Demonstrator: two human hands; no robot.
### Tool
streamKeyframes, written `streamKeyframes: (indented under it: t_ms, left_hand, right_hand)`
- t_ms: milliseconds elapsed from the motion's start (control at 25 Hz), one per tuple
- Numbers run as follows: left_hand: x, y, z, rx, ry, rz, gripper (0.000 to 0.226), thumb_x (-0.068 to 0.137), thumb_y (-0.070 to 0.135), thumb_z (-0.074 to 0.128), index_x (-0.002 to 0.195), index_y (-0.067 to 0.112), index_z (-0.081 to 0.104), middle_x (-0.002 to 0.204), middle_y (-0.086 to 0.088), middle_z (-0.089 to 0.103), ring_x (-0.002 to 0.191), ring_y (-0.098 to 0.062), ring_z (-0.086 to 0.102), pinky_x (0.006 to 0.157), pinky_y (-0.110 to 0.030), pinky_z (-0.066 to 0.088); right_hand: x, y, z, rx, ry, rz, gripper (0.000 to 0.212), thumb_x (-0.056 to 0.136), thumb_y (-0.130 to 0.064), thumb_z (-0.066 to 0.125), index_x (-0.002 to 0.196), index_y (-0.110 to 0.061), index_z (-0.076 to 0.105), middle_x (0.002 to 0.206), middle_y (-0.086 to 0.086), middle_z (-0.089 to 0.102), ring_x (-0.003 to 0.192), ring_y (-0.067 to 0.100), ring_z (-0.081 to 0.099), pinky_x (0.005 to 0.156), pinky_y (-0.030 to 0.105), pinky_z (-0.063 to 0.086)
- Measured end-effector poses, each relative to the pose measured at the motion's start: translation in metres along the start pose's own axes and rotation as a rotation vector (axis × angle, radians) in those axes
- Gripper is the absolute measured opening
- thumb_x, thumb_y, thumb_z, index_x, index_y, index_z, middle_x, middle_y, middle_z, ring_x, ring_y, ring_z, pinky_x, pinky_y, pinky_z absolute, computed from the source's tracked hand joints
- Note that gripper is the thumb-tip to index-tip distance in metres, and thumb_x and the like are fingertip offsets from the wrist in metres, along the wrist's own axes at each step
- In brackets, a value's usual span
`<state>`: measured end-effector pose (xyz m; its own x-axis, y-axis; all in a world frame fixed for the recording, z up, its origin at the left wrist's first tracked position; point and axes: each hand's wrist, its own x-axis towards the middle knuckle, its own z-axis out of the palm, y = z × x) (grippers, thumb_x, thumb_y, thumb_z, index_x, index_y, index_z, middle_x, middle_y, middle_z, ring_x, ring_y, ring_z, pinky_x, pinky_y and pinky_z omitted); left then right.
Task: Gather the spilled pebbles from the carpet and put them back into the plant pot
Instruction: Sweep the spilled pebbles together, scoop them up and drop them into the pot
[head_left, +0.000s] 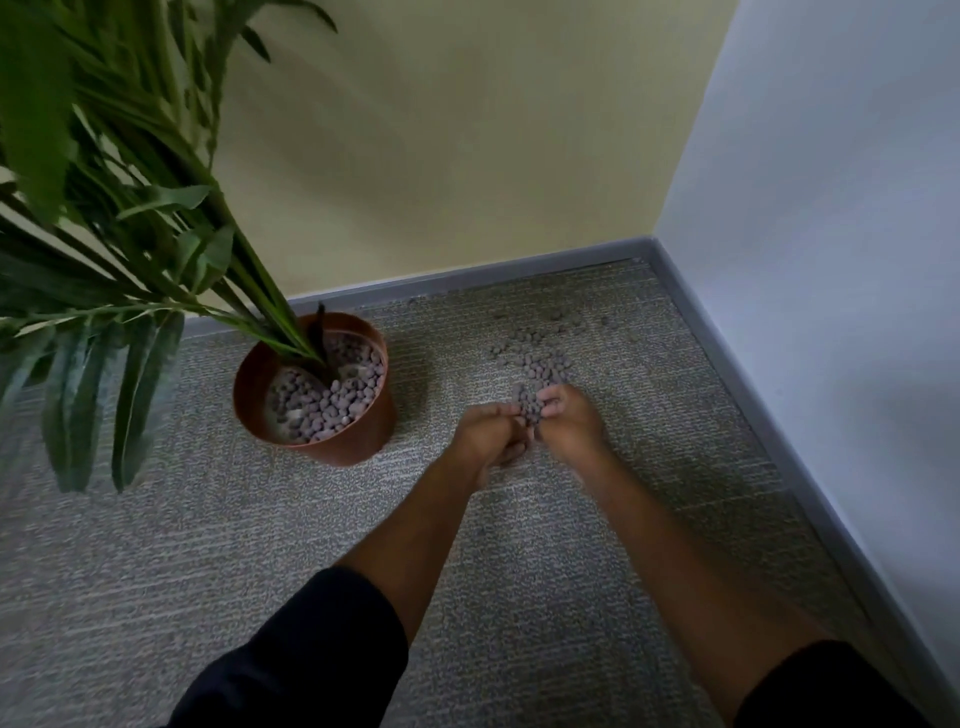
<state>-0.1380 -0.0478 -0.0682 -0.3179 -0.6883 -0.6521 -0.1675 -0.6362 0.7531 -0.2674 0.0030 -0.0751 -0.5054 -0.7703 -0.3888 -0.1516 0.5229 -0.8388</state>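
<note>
both hands meet low over the grey ribbed carpet (519, 571), left hand (488, 431) and right hand (569, 421) cupped together, their grip closed round a heap of small grey-brown clay pebbles (530, 405). more lie scattered toward the carpet's far right corner. the round terracotta plastic plant pot (317, 395) stands near the far edge, left of the hands.

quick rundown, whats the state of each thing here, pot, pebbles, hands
plant pot: upright on the carpet, partly filled with pebbles
spilled pebbles: still scattered on the carpet near the corner
scooped pebbles: heaped between the two hands
left hand: cupped against the heap
right hand: cupped against the heap
plant: leaning, its leaves hang out past the pot's rim
</note>
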Motion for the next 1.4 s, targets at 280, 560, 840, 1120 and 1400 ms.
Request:
streamKeyframes:
  t_ms: [280, 560, 840, 1120, 1400]
  left_hand:
    - [0.019, 0.006, -0.016, 0.335, 0.197, 0.549, 0.021, 0.104, 0.018, 0.062, 0.118, 0.016, 0.078, 0.112, -0.002, 0.082, 0.106, -0.020, 0.077, 0.098, -0.041, 0.062]
    - [0.050, -0.022, -0.046, 1.387, 0.035, 0.469, 0.076, 0.113, 0.044, 0.030, 0.171, 0.020, -0.012, 0.177, -0.006, -0.027, 0.164, -0.029, -0.026, 0.134, -0.049, -0.012]
    - [0.063, -0.030, -0.046, 1.526, 0.138, 0.564, 0.075, 0.110, 0.053, 0.017, 0.170, 0.021, -0.016, 0.177, -0.007, -0.028, 0.163, -0.029, -0.028, 0.135, -0.052, -0.010]
    - [0.069, -0.041, -0.050, 1.586, 0.228, 0.750, 0.073, 0.111, 0.056, 0.006, 0.169, 0.017, -0.016, 0.178, -0.008, -0.023, 0.165, -0.026, -0.025, 0.136, -0.052, 0.000]
    - [0.068, -0.043, -0.049, 1.500, 0.281, 0.768, 0.078, 0.110, 0.061, 0.010, 0.171, 0.016, -0.010, 0.180, -0.004, -0.016, 0.167, -0.019, -0.019, 0.137, -0.047, 0.004]
  right_hand:
    - [0.038, 0.005, -0.036, -0.043, 0.105, -0.278, 0.039, 0.095, -0.015, 0.079, 0.131, -0.024, 0.068, 0.133, 0.009, 0.066, 0.113, 0.020, 0.069, 0.090, 0.039, 0.063]
    - [0.079, 0.027, -0.044, -0.845, -0.210, -0.303, 0.140, 0.074, -0.106, 0.039, 0.171, -0.022, -0.016, 0.178, 0.005, -0.027, 0.163, 0.028, -0.030, 0.133, 0.052, -0.013]
    - [0.077, 0.034, -0.029, -0.940, -0.201, -0.605, 0.110, 0.090, -0.096, 0.020, 0.173, -0.028, -0.003, 0.182, -0.004, -0.015, 0.167, 0.018, -0.021, 0.137, 0.053, 0.000]
    - [0.113, 0.050, -0.079, -0.833, 0.104, -0.408, 0.109, 0.089, -0.097, 0.026, 0.169, -0.038, -0.016, 0.178, 0.006, -0.028, 0.164, 0.033, -0.028, 0.131, 0.058, -0.013]
    - [0.164, 0.023, -0.091, -0.882, -0.046, -0.443, 0.112, 0.089, -0.097, 0.024, 0.173, -0.025, 0.002, 0.183, 0.005, -0.009, 0.168, 0.027, -0.016, 0.135, 0.058, -0.003]
